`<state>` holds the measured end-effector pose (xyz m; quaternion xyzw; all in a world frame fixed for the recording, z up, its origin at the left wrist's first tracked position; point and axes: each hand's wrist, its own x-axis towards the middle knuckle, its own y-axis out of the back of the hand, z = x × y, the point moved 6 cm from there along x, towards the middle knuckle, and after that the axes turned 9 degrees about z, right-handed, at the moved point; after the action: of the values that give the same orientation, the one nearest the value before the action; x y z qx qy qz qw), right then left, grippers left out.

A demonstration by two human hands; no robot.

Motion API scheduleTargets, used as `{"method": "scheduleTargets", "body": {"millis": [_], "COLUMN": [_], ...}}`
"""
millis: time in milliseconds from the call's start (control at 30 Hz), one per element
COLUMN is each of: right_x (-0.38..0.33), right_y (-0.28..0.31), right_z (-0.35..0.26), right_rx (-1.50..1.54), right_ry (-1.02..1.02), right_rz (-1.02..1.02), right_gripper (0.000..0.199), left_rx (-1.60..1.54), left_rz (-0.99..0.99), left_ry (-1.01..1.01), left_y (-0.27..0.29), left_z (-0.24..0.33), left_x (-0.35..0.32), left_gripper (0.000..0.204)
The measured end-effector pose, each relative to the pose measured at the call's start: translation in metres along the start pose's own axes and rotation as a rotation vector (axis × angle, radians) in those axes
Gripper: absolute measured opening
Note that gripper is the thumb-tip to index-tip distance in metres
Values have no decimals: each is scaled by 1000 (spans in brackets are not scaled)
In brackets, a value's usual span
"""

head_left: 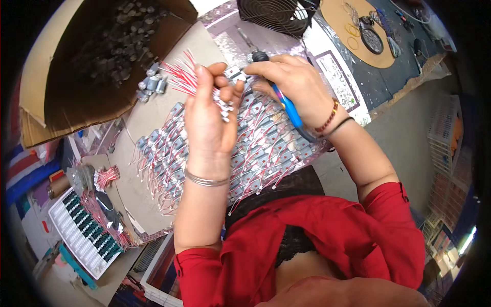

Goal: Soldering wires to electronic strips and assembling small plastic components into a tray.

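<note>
My left hand (208, 110) is closed around a bundle of red and white wires (183, 77). The wires fan out past my thumb, and small white connectors (225, 108) hang below the fingers. My right hand (296, 82) grips a soldering iron with a blue handle (287, 106); its metal tip (244, 37) points away to the upper left. Close to both hands' fingertips is a small grey metal part (234, 73); whether a finger touches it I cannot tell. Below my hands lie rows of grey parts with red and white wires (261, 138) on the table.
A cardboard box (38, 115) of small metal parts stands at the far left, with several loose grey cylinders (152, 84) beside it. A black fan (276, 15) sits at the back. To the right is a round tan board (353, 30) with wire coils. A white tray (84, 233) stands lower left.
</note>
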<state>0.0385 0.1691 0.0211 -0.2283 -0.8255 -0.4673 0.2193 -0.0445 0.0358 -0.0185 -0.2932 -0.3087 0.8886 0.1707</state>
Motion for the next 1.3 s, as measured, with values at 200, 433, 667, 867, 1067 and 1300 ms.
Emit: {"method": "scheduleTargets", "body": {"millis": [200, 433, 667, 867, 1067, 1300], "right_x": [-18, -21, -27, -39, -39, -27], "right_y": [10, 5, 4, 17, 13, 27], "right_z": [-38, -35, -27, -10, -14, -16], "right_rx": [502, 476, 511, 581, 594, 422], "right_ry": [-299, -397, -461, -537, -519, -331], "right_rz": [204, 168, 206, 375, 370, 268], "right_gripper": [28, 27, 29, 29, 27, 26], "left_rx": [-86, -32, -121, -262, -158, 225], "left_rz": [232, 177, 193, 280, 116, 72], "left_ry": [50, -36, -152, -73, 18, 56], "left_y": [0, -3, 15, 25, 1, -2], "left_z": [-28, -29, -23, -8, -21, -16], "left_x": [-22, -22, -11, -13, -21, -23], "left_gripper": [40, 40, 33, 20, 27, 21]}}
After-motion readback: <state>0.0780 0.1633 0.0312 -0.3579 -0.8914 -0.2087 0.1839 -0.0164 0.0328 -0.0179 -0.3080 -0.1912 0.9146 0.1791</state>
